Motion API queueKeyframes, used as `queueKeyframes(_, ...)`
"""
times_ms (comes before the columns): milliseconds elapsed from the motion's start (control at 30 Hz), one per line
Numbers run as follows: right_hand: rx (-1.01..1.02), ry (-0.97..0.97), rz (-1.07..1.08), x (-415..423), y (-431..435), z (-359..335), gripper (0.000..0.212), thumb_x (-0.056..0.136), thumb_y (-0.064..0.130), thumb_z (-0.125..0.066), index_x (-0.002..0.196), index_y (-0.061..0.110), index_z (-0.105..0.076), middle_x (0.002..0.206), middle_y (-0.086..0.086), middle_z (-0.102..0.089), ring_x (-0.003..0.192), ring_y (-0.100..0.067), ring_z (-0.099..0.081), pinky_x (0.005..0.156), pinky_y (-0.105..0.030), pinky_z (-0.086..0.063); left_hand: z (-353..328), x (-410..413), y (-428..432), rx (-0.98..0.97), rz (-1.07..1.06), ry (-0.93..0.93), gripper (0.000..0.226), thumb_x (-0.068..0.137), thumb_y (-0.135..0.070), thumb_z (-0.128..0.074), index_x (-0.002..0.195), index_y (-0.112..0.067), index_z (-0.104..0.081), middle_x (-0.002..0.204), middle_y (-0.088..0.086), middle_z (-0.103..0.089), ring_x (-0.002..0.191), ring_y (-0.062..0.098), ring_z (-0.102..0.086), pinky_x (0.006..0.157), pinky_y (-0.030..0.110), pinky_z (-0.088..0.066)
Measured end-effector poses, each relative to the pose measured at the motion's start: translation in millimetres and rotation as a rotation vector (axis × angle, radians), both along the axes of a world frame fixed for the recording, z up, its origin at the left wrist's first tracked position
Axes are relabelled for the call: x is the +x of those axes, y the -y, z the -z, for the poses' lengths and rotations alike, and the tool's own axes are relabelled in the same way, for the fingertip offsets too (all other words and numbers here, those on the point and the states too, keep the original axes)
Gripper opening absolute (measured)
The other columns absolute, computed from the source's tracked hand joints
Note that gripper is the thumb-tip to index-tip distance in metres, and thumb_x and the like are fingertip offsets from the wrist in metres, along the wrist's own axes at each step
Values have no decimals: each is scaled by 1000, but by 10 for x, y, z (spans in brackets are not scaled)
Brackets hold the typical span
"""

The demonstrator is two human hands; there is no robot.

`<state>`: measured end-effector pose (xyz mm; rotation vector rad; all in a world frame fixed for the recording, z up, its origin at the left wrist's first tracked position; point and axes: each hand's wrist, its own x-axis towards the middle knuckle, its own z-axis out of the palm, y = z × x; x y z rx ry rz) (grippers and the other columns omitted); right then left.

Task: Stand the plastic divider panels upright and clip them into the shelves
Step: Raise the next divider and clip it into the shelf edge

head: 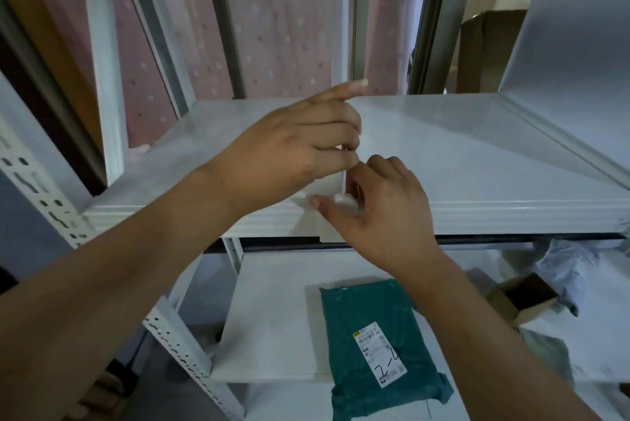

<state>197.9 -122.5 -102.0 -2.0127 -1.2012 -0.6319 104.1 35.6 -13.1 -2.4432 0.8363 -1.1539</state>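
Left hand (296, 148) grips thin upright plastic panel (341, 28); right hand (378, 212) pinches its base on smooth shelf (477, 155).

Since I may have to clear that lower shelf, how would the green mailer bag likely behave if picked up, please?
The green mailer bag looks soft: its wrinkled, tucked ends suggest it would sag, not stay stiff. It lies flat and thin, so probably light. Its smooth plastic may slide easily on the white surface beneath.

Bare upper shelf (460, 155) leaves room toward 3 o'clock. A divider panel (341, 46) stands at 12 o'clock, a green parcel (371, 356) at 6.
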Motion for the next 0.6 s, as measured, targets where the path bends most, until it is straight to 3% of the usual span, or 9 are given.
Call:
queueKeyframes(200, -49, -67, 30, -80, 42, -53, 37, 86, 51, -57, 92, 15, -57, 82, 1, -51, 83, -18, -47, 69, -32, -42, 4, 81, 27, 27, 21, 21, 24, 105, 7, -62, 92, -1, -81, 90, 15, -72, 97, 31, -71, 128, 46, -34)
queueKeyframes(367, -73, -119, -20, -30, 124, -83, 36, 86, 55, -51, 94, 20, -49, 85, 6, -48, 82, -15, -47, 70, -29, -40, 5, 118, 106, 28, 41, 38, 14, 95, 11, -73, 93, 0, -80, 91, 15, -73, 97, 31, -73, 120, 55, -45)
queueKeyframes(500, -86, -115, -37, -39, 132, -103, 35, 89, 55, -57, 95, 21, -52, 86, 7, -49, 83, -13, -48, 72, -28, -41, 64, 56, 108, 20, 0, 35, 15, 91, 13, -76, 95, -1, -80, 98, 15, -73, 107, 31, -71, 121, 54, -43)
queueKeyframes(600, -99, -144, -82, -41, 247, -105, 46, 90, 58, -62, 118, 21, -55, 111, 5, -56, 103, -11, -50, 89, -29, -49, 107, 8, 156, 54, -50, 16, 14, 88, 8, -81, 97, -3, -80, 103, 14, -73, 116, 32, -68, 127, 51, -36)
